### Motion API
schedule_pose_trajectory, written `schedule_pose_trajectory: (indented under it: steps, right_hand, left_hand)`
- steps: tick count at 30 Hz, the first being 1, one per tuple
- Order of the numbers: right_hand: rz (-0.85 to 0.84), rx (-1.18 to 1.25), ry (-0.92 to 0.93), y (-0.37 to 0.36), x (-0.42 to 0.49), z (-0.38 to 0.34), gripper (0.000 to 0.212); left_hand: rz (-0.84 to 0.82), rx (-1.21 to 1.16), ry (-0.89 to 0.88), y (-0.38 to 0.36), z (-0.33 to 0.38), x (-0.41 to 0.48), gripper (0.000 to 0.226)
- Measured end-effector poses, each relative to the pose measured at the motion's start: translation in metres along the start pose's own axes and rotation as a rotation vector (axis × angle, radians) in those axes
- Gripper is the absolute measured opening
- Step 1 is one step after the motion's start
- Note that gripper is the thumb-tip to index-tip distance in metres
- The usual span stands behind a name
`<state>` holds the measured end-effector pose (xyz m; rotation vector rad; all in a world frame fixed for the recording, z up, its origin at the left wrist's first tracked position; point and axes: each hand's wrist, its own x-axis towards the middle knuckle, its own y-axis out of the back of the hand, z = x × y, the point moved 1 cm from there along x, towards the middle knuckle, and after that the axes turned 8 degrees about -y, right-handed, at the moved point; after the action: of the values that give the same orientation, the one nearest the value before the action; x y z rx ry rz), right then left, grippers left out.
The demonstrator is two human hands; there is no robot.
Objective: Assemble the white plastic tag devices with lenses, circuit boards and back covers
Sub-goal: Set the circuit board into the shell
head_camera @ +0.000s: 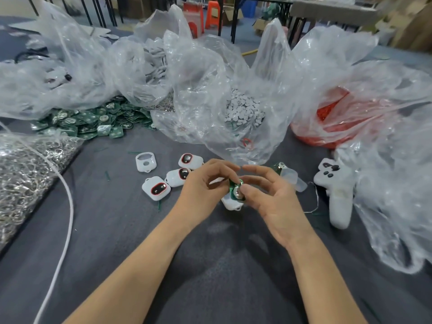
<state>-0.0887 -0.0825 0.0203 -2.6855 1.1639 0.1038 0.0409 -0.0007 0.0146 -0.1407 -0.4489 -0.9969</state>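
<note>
Both hands meet over the grey table near the middle. My left hand (202, 185) grips a white tag shell (230, 203), mostly hidden under the fingers. My right hand (271, 195) pinches a green circuit board (236, 190) with a silver coin cell, thumb on it, tilted over the shell. Three white tags with dark red-ringed lenses (157, 188) (178, 176) (190, 160) lie left of my hands. An empty white shell (146, 162) lies further left.
A pile of green circuit boards (88, 120) spills from clear bags at the back left. A bag of small white discs (242, 108) sits behind my hands, a red bag (327, 122) to the right. Metal rings (25, 169) fill a bag on the left. A white controller (336, 195) lies right; a white cable (67, 220) runs left.
</note>
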Motion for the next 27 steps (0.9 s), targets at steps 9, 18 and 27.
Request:
schedule_pose_trajectory:
  steps: [9, 18, 27]
  right_hand:
    - [0.063, -0.101, 0.032, 0.005, 0.002, -0.001, 0.037]
    - [0.237, -0.061, 0.06, 0.013, 0.005, 0.0, 0.027]
    - [0.337, -0.17, -0.017, 0.021, 0.004, 0.002, 0.017]
  left_hand:
    - [0.162, 0.197, 0.065, 0.009, -0.002, 0.003, 0.026]
    - [-0.282, 0.913, 0.096, 0.002, 0.005, -0.01, 0.052]
    - [-0.41, 0.658, 0.025, 0.0, -0.003, -0.009, 0.073]
